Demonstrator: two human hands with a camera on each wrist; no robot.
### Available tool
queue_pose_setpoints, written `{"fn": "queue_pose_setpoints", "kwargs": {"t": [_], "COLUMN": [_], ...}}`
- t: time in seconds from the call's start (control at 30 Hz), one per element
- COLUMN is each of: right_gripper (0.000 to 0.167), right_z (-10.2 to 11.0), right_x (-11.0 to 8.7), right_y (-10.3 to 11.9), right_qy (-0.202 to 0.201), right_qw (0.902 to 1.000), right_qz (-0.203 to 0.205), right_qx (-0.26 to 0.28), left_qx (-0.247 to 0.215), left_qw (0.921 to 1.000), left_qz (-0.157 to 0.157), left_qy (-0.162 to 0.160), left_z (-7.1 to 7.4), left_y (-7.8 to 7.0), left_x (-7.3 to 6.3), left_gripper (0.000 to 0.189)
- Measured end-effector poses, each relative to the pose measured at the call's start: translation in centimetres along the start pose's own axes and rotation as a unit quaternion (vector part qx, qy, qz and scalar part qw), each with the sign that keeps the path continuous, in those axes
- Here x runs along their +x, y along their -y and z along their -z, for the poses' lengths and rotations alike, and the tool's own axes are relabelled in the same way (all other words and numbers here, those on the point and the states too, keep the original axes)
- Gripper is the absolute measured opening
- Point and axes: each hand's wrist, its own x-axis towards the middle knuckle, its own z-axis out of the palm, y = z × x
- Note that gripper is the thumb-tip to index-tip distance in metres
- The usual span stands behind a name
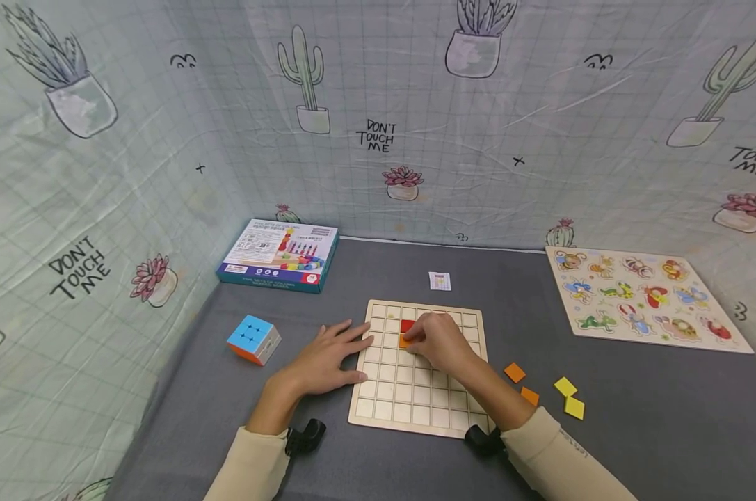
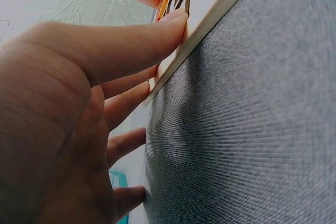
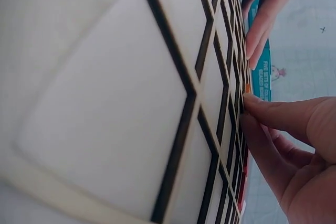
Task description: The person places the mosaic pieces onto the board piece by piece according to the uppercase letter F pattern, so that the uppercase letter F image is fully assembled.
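Observation:
A pale wooden grid board point(image 1: 384, 393) lies on the grey table. My left hand point(image 1: 329, 358) spreads its fingers along the board's left side; its thumb point(image 2: 157, 32) touches the board's edge. Over the upper middle of the grid, my right hand point(image 1: 443, 342) pinches an orange square tile point(image 1: 405, 342) between thumb and fingertips, at a cell. Just above it a red square tile point(image 1: 407, 325) sits in the grid. More red point(image 3: 242, 190) shows low along the grid in the right wrist view; the right hand hides part of this row in the head view.
Two loose orange tiles point(image 1: 515, 372) and two yellow tiles point(image 1: 574, 408) lie right of the board. A puzzle cube point(image 1: 252, 339) stands at left, a boxed game point(image 1: 277, 255) behind it. A small printed card point(image 1: 440, 281) lies beyond the board, an insect picture board point(image 1: 649, 299) at far right.

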Motion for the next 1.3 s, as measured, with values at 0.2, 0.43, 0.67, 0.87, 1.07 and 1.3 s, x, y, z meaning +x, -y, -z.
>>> {"fn": "queue_pose_setpoints", "kwargs": {"t": [0.2, 0.43, 0.67, 0.87, 1.07, 1.3], "right_gripper": [0.02, 0.023, 0.028, 0.032, 0.031, 0.032], "right_z": [0.0, 0.6, 1.7, 3.1, 5.1, 7.7], "right_x": [-0.2, -0.5, -1.2, -2.7, -4.4, -6.1], "right_y": [0.0, -0.1, -0.9, -1.9, -3.6, -6.7], "right_qy": [0.01, 0.041, 0.069, 0.073, 0.058, 0.039], "right_qw": [0.9999, 0.9992, 0.9968, 0.9962, 0.9982, 0.999], "right_qz": [-0.003, -0.005, 0.006, 0.014, 0.011, -0.005], "right_qx": [0.005, 0.001, 0.039, 0.045, 0.007, -0.022], "left_qx": [0.001, 0.001, -0.001, -0.002, -0.001, -0.006], "left_qw": [1.0, 1.0, 1.0, 1.0, 1.0, 1.0], "left_qz": [0.002, 0.002, 0.0, -0.002, -0.001, -0.002], "left_qy": [0.001, -0.002, -0.001, -0.001, -0.003, -0.008], "left_z": [-0.1, -0.2, -0.3, -0.3, -0.3, -0.3], "left_y": [0.1, 0.1, 0.1, 0.2, 0.2, 0.3], "left_x": [0.1, 0.0, 0.1, 0.1, -0.1, -0.1], "left_gripper": [0.067, 0.066, 0.066, 0.067, 0.066, 0.066]}}
